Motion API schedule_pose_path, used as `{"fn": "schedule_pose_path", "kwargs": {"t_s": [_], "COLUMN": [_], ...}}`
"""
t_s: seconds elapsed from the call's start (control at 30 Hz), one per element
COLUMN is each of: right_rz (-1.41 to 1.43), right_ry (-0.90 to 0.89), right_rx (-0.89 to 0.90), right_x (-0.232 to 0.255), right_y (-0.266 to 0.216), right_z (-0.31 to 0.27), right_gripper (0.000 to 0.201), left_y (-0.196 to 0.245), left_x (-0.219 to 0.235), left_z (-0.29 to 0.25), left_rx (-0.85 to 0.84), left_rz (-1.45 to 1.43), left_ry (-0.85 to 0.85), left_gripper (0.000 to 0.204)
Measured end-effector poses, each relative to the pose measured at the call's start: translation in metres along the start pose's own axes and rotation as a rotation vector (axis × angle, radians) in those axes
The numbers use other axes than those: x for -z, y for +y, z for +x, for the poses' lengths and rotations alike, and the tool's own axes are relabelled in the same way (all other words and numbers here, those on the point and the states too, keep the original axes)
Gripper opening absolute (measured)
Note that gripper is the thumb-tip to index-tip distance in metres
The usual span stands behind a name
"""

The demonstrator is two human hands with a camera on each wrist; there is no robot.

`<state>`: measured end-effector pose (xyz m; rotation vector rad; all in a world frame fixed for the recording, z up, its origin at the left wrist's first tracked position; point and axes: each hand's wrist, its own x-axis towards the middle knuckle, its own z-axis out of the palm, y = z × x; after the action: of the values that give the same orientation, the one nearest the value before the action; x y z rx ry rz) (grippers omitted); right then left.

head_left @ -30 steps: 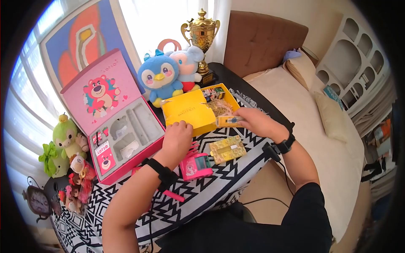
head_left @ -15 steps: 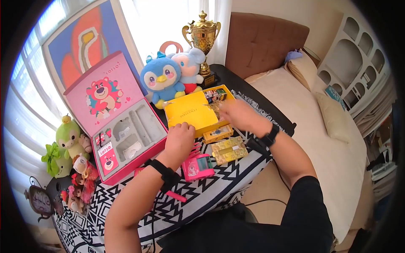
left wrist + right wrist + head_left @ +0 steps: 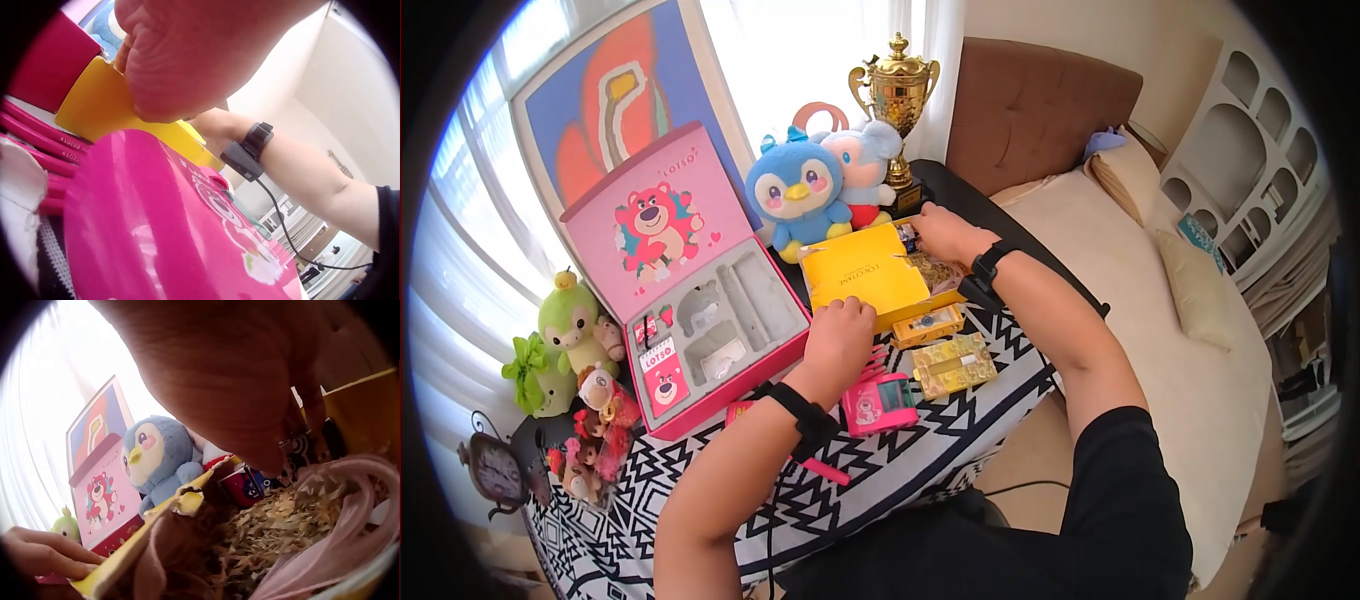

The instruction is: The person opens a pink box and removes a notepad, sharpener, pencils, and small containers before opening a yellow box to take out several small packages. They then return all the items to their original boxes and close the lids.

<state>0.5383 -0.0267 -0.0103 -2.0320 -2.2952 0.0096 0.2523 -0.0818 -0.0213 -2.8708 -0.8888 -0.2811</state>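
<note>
The left hand (image 3: 841,340) holds the near left corner of a yellow box (image 3: 865,270); its fingers lie over the box's edge (image 3: 103,575) in the right wrist view. At the far right end of the box, the right hand (image 3: 950,237) reaches inside, thumb and fingers around a small dark patterned box (image 3: 247,486). Shredded paper (image 3: 275,531) and a pale pink ribbon (image 3: 331,531) lie beside it. In front of the yellow box are a small yellow-orange package (image 3: 928,325) and a patterned yellow box (image 3: 956,366). A pink sharpener-like item (image 3: 880,405) sits below the left hand.
An open pink bear box (image 3: 730,330) stands at the left. Behind the yellow box are a blue penguin plush (image 3: 797,195), another plush (image 3: 862,165) and a gold trophy (image 3: 898,100). Small dolls (image 3: 585,470) and green plushes (image 3: 570,320) stand far left.
The right hand set the small yellow-orange package down in front of the yellow box, then moved to the box's far end. The left hand stays at the box's near left corner.
</note>
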Motion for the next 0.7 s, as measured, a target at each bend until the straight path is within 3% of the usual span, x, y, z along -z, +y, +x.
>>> {"fn": "schedule_pose_path", "kwargs": {"t_s": [0.1, 0.27, 0.43, 0.53, 0.6, 0.7], "right_rz": [-0.037, -0.086, -0.133, -0.179, -0.239, -0.161], "right_ry": [0.026, -0.104, -0.079, -0.044, 0.085, 0.159], "right_rx": [-0.019, -0.121, -0.154, -0.164, -0.13, -0.147], "right_x": [-0.003, 0.004, 0.011, 0.014, 0.019, 0.023], "right_y": [-0.002, -0.008, -0.016, -0.02, -0.023, -0.018], "right_z": [0.004, 0.005, 0.0, -0.008, -0.014, -0.024], "right_gripper": [0.024, 0.034, 0.04, 0.036, 0.03, 0.03], "left_y": [-0.001, 0.0, 0.001, 0.003, 0.002, 0.001], "left_x": [0.0, -0.001, 0.002, 0.007, 0.008, 0.004], "left_z": [-0.001, 0.001, 0.001, 0.0, 0.0, 0.0], "left_rx": [-0.002, 0.01, 0.009, 0.006, 0.005, 0.012], "left_rz": [-0.012, -0.007, 0.009, 0.015, 0.006, 0.011], "left_ry": [0.016, -0.011, -0.051, -0.076, -0.076, -0.067], "left_gripper": [0.018, 0.019, 0.02, 0.021, 0.021, 0.021]}}
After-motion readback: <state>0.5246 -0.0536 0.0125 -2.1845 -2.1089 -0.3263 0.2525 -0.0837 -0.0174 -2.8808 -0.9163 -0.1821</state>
